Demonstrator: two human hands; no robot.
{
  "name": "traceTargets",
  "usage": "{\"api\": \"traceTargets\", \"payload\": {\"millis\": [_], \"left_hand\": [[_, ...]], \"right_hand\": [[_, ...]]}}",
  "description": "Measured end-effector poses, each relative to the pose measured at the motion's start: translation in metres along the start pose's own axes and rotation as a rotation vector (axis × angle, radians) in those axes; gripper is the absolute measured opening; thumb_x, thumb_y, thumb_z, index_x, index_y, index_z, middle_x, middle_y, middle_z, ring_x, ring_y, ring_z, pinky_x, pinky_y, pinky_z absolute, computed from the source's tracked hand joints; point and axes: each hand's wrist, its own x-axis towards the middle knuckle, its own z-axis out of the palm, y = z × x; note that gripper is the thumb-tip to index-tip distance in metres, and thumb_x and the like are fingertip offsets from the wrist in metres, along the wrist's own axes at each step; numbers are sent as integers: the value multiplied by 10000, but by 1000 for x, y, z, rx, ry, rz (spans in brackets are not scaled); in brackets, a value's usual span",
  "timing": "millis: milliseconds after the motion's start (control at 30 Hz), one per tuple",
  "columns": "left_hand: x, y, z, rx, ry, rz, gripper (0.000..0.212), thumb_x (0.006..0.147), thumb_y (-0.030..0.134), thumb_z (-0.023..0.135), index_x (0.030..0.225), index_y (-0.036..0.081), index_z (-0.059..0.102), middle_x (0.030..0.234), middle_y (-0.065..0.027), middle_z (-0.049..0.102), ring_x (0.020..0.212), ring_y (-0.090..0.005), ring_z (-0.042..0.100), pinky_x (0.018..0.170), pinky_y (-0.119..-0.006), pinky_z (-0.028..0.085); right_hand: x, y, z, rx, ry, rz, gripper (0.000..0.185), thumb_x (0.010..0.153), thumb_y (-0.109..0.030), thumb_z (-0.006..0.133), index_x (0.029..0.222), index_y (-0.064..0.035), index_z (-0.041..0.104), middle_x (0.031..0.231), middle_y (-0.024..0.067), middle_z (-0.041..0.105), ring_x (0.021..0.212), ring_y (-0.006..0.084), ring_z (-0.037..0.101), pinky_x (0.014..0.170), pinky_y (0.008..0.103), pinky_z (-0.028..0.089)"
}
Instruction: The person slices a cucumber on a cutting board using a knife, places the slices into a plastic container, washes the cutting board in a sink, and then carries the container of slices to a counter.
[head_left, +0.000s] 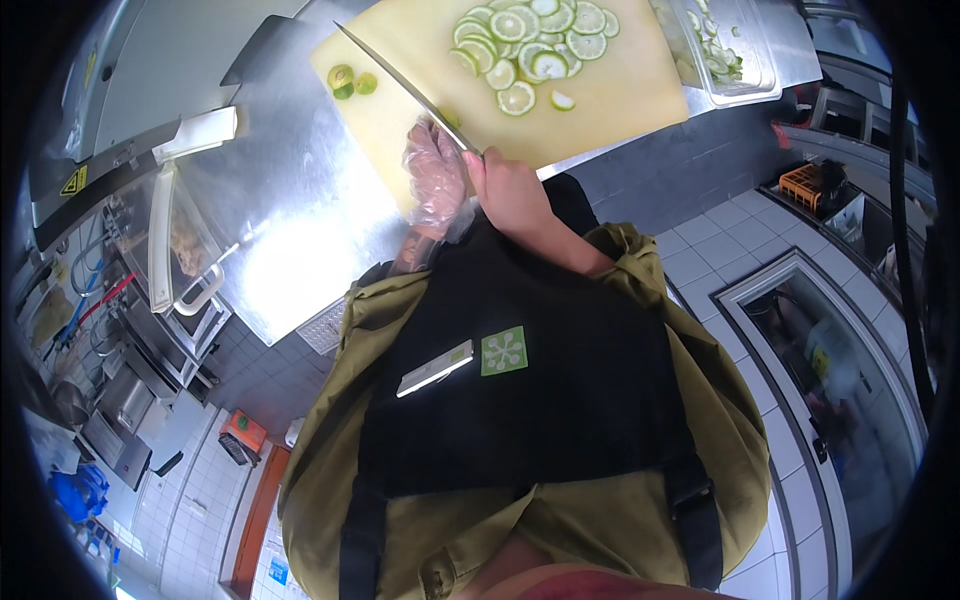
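Observation:
My right hand (511, 189) grips the handle of a long kitchen knife (405, 84), whose blade slants to the upper left over a pale yellow cutting board (615, 112). Close against the blade is my left hand (437, 174), in a clear plastic glove with its fingers curled. A green lime (450, 116) shows at the blade beside those fingertips, mostly hidden by knife and hand. Thin lime slices (525, 37) lie heaped at the board's far side. A few lime end pieces (342, 79) lie near its left edge, beyond the knife.
A clear plastic container (772, 86) with lime pieces stands right of the board. Stainless steel worktop (315, 195) extends to the left, beside a clear bin with a white handle (201, 291). A glass-panelled door (847, 375) is at the right, and an orange crate (801, 186) sits behind it.

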Motion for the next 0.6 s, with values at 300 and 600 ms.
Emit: {"api": "traceTargets", "payload": {"millis": [300,600], "left_hand": [[-3,-3,2,131,78,93,208,879,29,426,1023,-56,550,929,-243,569,872,-384,551,763,-430,441],[2,-23,-5,247,-8,163,182,850,40,449,961,-21,579,888,-205,577,828,-375,552,697,-423,437]], "right_hand": [[-12,0,5,-16,27,-26,430,916,-369,478,710,4,538,573,203,563,526,380,592,485,450,488],[-19,8,7,-84,-8,-6,431,917,-381,472,710,-7,530,558,194,565,510,390,594,467,460,488]]}}
